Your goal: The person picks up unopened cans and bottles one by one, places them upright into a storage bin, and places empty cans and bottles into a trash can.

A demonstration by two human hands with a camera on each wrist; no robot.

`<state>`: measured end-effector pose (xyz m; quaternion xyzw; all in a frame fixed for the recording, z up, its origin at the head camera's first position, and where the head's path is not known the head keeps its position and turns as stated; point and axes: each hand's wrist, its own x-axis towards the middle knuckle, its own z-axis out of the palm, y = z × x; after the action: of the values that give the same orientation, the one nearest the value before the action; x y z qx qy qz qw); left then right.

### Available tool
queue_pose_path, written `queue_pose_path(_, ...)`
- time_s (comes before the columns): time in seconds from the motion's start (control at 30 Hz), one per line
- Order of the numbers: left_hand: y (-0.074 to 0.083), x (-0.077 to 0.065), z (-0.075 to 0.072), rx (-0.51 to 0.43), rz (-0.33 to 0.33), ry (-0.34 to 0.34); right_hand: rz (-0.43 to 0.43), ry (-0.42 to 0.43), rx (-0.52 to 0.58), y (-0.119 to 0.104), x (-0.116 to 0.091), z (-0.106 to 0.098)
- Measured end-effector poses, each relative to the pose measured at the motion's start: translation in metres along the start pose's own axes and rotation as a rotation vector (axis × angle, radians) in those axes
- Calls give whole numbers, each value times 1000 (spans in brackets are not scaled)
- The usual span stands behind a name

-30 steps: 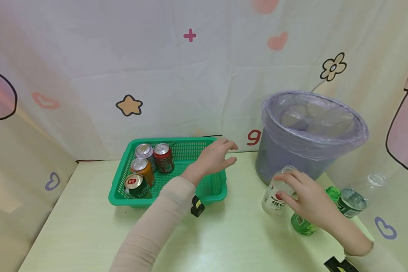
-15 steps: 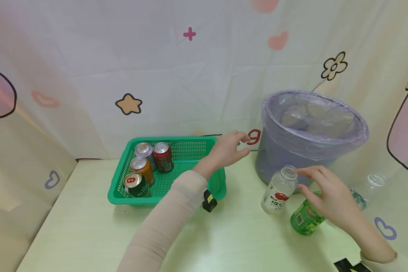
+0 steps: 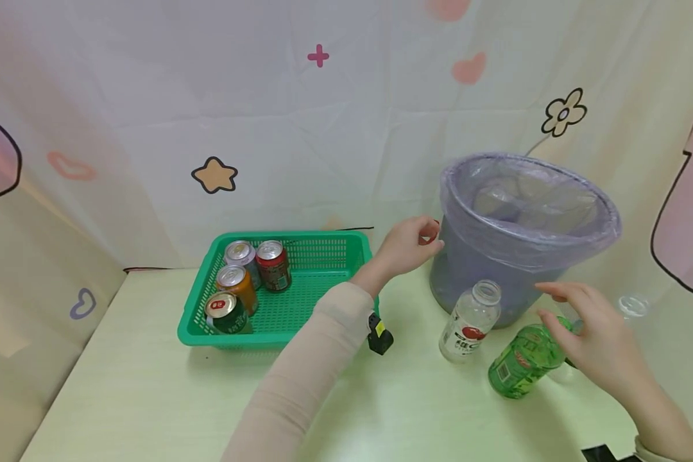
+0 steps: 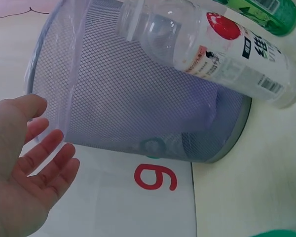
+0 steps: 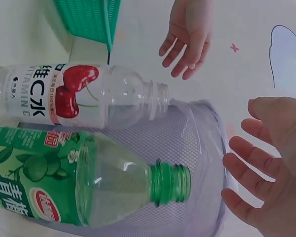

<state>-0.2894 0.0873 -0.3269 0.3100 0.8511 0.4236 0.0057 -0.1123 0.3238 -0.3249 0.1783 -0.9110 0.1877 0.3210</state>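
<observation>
My left hand [image 3: 410,245] hovers with loosely bent fingers between the basket and the mesh bin, holding nothing. In the left wrist view its fingers [image 4: 54,160] appear beside the bin's bagged rim. My right hand [image 3: 603,343] is raised just right of a green plastic bottle [image 3: 522,366], fingers parted and nothing in them. To the left of that bottle stands a clear bottle [image 3: 468,324] with a cherry label; both are uncapped and upright. Another clear bottle [image 3: 634,306] is mostly hidden behind my right hand.
A purple-grey mesh bin [image 3: 473,269] lined with a translucent bag stands behind the bottles. At the left, a green plastic basket [image 3: 317,282] has several drink cans [image 3: 273,266] in its left part. A patterned curtain hangs behind the table [image 3: 133,385].
My right hand has drawn back rightward from the cherry-label bottle, past the green bottle, which now shows more fully. My left hand has moved right, from over the basket toward the bin.
</observation>
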Motion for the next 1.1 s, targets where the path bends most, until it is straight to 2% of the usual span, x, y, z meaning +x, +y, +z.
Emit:
queue_pose_path(0.13, 3, 6, 2, -86, -29, 7, 36, 20, 10, 2, -4, -6)
queue_pose_path(0.23, 6, 10, 2, -167, -74, 17, 49, 31, -8, 4, -7, -9)
queue_pose_path(0.4, 9, 19, 3, -278, -169, 76, 87, 46, 1, 9, -12, -11)
queue_pose_path(0.7, 20, 35, 6, -605, -356, 164, 170, 66, 55, 15, -22, -14)
queue_pose_path(0.93, 30, 46, 15, -825, -456, 268, 191, 95, 79, 20, -32, -18)
queue_pose_path(1.1, 39, 54, 25, -912, -491, 329, 246, 107, 89, 23, -40, -22)
